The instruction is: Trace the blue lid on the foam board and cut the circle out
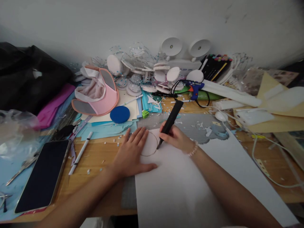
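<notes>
A large white sheet (166, 183) lies on the wooden table. Near its upper left corner is a white disc (150, 144) with a thin brownish outline, partly hidden under my left hand (133, 152). That hand lies flat with its fingers spread, the thumb pointing right on the sheet. My right hand (174, 136), with a beaded bracelet at the wrist, grips a thick black pen (171, 122). The pen leans to the right, and its tip is at the right edge of the outline.
At the left lie a phone (42, 175), a white pen (80, 153) and scissors (23, 166). Behind my hands are a blue disc (120, 114), a pink cap (108, 91), a green sharpener (145, 114) and a blue glue gun (195, 89). A white cable (254, 152) loops at the right.
</notes>
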The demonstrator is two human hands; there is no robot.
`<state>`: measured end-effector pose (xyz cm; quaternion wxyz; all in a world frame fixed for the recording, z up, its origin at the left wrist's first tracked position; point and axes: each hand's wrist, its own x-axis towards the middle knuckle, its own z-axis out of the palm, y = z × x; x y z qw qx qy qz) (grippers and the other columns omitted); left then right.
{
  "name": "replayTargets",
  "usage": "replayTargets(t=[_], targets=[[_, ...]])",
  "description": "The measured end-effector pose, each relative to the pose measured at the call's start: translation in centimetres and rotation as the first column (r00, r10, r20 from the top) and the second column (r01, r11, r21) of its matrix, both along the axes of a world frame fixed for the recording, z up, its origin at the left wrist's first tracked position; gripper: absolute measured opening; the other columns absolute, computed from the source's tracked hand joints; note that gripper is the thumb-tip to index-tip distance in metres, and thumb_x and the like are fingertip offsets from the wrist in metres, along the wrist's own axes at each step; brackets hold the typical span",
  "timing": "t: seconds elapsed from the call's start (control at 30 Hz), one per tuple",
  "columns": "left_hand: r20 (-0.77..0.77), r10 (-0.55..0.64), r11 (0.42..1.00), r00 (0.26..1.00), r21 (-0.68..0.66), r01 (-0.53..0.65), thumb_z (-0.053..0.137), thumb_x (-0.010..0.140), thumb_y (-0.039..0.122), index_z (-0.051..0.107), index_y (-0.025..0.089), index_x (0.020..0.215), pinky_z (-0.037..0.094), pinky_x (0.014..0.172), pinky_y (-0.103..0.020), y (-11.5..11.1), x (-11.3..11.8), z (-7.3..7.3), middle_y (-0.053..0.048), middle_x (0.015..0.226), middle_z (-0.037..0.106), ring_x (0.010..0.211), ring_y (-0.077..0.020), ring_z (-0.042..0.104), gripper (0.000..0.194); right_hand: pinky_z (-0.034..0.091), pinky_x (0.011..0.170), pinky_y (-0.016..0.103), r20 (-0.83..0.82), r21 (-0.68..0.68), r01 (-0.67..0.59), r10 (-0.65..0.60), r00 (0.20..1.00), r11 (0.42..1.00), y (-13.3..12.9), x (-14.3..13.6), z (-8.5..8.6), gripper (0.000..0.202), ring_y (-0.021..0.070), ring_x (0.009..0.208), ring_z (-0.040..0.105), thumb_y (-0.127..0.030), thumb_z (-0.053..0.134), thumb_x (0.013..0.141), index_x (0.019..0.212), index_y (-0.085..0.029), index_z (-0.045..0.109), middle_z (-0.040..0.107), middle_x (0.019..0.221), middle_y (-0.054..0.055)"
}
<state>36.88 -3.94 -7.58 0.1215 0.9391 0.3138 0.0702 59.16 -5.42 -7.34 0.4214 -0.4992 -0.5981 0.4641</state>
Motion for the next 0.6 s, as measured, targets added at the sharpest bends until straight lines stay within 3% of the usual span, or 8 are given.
replayTargets(t=[0.2, 0.6], targets=[[-0.007, 0.003, 1.0, 1.0, -0.009, -0.003, 0.039, 0.071, 0.084, 0.023, 0.007, 0.147, 0.001, 0.115, -0.057, 0.0, 0.02, 0.17, -0.018, 0.154, 0.023, 0.142, -0.0345, 0.019, 0.11, 0.034, 0.051, 0.024, -0.042, -0.002, 0.047, -0.047, 0.998, 0.999, -0.07, 0.29, 0.46, 0.027, 0.0104, 0.057, 0.039, -0.047, 0.055, 0.084, 0.082, -0.022, 0.045, 0.04, 0.068, -0.004], [-0.013, 0.003, 1.0, 1.0, 0.0, -0.003, 0.04, 0.071, 0.083, 0.024, 0.007, 0.147, 0.0, 0.115, -0.055, -0.1, 0.16, 0.14, -0.018, 0.155, 0.022, 0.143, -0.0341, 0.018, 0.109, 0.038, 0.058, 0.026, 0.069, 0.023, -0.007, 0.005, 0.998, 1.0, -0.06, -0.06, 0.16, 0.025, 0.0128, 0.065, 0.042, -0.041, 0.062, 0.08, 0.085, -0.022, 0.046, 0.043, 0.074, -0.002]])
